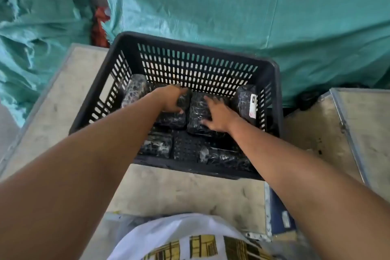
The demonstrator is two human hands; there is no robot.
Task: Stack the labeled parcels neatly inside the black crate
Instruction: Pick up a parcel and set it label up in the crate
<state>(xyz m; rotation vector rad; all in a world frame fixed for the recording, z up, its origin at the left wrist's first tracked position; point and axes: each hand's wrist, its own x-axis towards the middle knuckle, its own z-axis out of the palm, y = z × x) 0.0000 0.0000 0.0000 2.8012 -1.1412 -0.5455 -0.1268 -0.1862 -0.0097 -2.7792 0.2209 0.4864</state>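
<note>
A black slotted crate [196,57] stands on a worn pale table [190,192]. Several black plastic-wrapped parcels lie inside it. My left hand [171,99] curls over the far end of a parcel [175,119] in the middle left. My right hand [217,115] lies flat with spread fingers on the parcel [197,112] beside it. Another parcel [135,91] stands against the left wall. One with a white label [245,101] leans against the right wall. Two more parcels [157,145] [223,157] lie along the near wall.
Large teal woven sacks [253,10] fill the space behind and left of the crate. A second pale table [363,129] adjoins on the right. A dark blue flat item [280,213] sits in the gap between tables. My white printed shirt [190,238] shows at the bottom.
</note>
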